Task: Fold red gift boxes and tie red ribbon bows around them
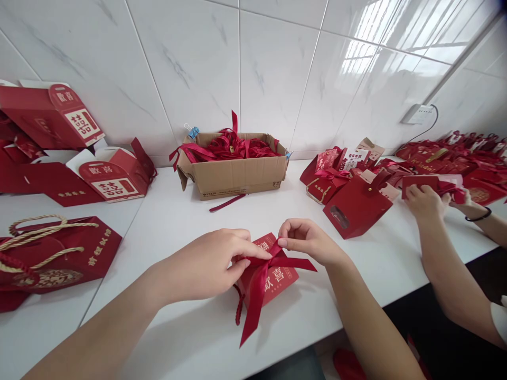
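So both hands are working on a bow that's sitting on top of a small red box [277, 279], right at the near part of the white table [178, 338]. The left hand [209, 261] is pinching one side of the red ribbon [259, 287], index finger reaching out over the knot. The right hand [309, 240] is gripping the top of the ribbon between thumb and fingertips. Two loose ends are hanging out, one pointing toward the near edge, the other sticking out to the right. A dark red cord [239, 306] is dangling off the box's left side.

Behind that, a cardboard carton [241, 177] full of red ribbons [237, 148] is standing near the tiled wall [202, 68], with blue clips [194, 132] on its corners. One ribbon strip [227, 203] is lying in front of it.

Over on the left, more red boxes [114, 174] are piling up, and a bigger gift box [91, 253] with gold rope handles is lying nearer. To the right, a red bag [356, 206] is leaning by some smaller boxes [327, 177], and another person's hands [425, 203] are holding a red box with a bow.
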`<state>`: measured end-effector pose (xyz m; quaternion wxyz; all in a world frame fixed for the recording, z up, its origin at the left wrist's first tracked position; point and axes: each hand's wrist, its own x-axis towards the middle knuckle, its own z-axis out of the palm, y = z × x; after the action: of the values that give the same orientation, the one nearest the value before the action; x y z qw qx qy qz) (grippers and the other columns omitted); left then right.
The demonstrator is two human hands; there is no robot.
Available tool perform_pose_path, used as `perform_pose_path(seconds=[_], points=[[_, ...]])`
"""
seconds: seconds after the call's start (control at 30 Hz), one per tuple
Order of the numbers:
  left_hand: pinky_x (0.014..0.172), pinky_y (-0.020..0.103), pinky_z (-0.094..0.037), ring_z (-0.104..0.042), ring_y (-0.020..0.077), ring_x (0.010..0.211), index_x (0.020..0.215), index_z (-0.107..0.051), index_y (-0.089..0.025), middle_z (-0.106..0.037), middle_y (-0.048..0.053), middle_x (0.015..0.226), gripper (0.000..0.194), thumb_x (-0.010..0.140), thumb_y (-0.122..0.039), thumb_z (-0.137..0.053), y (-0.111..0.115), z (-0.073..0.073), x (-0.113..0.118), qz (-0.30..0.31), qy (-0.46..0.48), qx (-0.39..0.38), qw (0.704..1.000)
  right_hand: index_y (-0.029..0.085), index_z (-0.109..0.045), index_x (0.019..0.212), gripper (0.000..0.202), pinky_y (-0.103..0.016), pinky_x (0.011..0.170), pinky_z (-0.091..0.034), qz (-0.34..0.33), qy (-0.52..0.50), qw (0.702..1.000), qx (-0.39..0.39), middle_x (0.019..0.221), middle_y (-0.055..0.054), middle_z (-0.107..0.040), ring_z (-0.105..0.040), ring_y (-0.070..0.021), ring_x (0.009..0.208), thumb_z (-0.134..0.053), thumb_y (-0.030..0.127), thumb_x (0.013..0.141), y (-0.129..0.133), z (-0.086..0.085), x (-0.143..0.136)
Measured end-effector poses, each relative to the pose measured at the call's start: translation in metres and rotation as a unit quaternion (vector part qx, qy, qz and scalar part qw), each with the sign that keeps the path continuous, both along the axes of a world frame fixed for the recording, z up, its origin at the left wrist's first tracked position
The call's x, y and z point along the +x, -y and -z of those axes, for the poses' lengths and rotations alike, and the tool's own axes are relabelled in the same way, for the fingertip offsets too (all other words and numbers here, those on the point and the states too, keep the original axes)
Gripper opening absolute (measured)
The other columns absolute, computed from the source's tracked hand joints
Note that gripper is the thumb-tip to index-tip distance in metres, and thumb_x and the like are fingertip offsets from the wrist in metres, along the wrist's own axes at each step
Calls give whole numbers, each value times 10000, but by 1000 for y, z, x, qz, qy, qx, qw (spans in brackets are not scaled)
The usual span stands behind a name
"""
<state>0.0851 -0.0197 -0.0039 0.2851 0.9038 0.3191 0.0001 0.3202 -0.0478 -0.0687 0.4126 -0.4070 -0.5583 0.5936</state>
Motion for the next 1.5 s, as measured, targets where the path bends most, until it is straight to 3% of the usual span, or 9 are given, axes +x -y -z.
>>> perform_pose_path(seconds=[0.87, 1.0, 1.13, 1.33, 1.5], points=[[704, 220, -440, -595, 125, 846, 1153, -627, -415, -628, -38, 970, 468, 860, -124, -405, -2, 0, 3, 8, 20, -17, 1000, 162, -582, 714, 249, -222, 537, -362, 71, 9, 997, 4, 665, 11, -564, -468, -81, 583, -716, 361, 777, 2, -1, 20], [636, 233, -444, -581, 117, 737, 1083, -650, -370, -602, -20, 938, 323, 893, -235, -427, -5, 3, 7, -21, 42, -38, 998, 171, -561, 729, 242, -236, 595, -417, 89, -13, 996, 25, 681, 5, -601, -530, -96, 621, -699, 358, 795, -1, 0, 10], [698, 266, -462, -587, 142, 796, 879, -665, -262, -607, -4, 899, 249, 903, -382, -449, -4, 11, 20, -74, 107, -37, 991, 178, -535, 734, 259, -240, 588, -438, 99, -19, 994, 33, 637, 17, -601, -547, -96, 580, -693, 373, 798, -2, 1, 4], [693, 285, -482, -595, 140, 729, 744, -606, -206, -628, -4, 860, 176, 814, -366, -578, 0, 21, 34, -118, 146, -44, 981, 192, -479, 757, 286, -196, 438, -322, 140, -5, 989, 46, 610, 48, -591, -429, -48, 425, -645, 414, 827, -2, 6, -7], [672, 299, -475, -599, 152, 716, 714, -587, -206, -642, -7, 823, 210, 808, -393, -568, 1, 24, 33, -139, 133, -36, 981, 205, -459, 784, 270, -179, 449, -295, 176, 40, 980, 79, 468, 88, -513, -403, -52, 422, -601, 423, 857, 0, 9, -16]])
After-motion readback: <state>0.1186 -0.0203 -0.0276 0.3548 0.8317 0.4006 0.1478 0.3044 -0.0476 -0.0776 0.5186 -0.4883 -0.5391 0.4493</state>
